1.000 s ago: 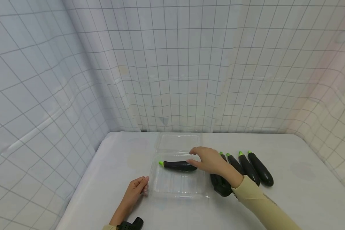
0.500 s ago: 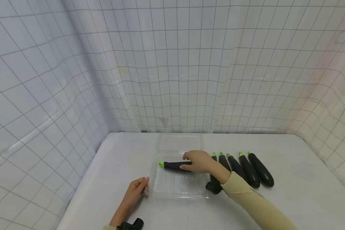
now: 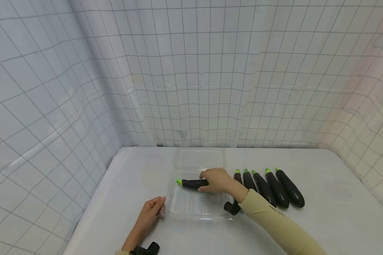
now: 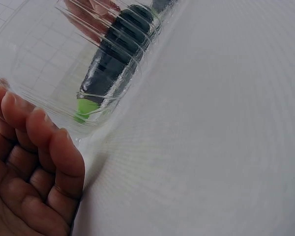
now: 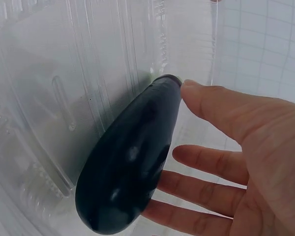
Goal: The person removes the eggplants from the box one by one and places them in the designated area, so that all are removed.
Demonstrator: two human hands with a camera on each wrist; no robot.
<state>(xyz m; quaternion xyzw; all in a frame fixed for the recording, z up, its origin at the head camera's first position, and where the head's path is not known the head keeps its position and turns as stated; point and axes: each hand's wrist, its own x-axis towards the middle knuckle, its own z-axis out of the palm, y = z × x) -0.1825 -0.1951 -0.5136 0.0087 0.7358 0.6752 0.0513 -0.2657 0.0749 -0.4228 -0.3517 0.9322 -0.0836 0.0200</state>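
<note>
In the head view, a dark eggplant (image 3: pixel 191 183) with a bright green stem end lies crosswise in a clear plastic clamshell container (image 3: pixel 191 209). My right hand (image 3: pixel 217 181) is over the eggplant's thick end, thumb and fingers spread to its two sides. The right wrist view has the thumb tip at the neck of the eggplant (image 5: pixel 128 157), and the other fingers extended fairly straight against its side. My left hand (image 3: pixel 152 209) pinches the container's left rim; its curled fingers (image 4: pixel 64 162) show beside the clear wall (image 4: pixel 44 105) in the left wrist view.
Several more eggplants (image 3: pixel 277 191) lie side by side on the white table (image 3: pixel 332 212), right of the container. The container's raised lid (image 3: pixel 199 157) lies folded back behind it. A gridded white curtain (image 3: pixel 191 88) encloses the table's back and sides.
My right hand has moved left and slightly down, from the eggplant's right end to farther along it. The eggplant, the container and my left hand have stayed in place.
</note>
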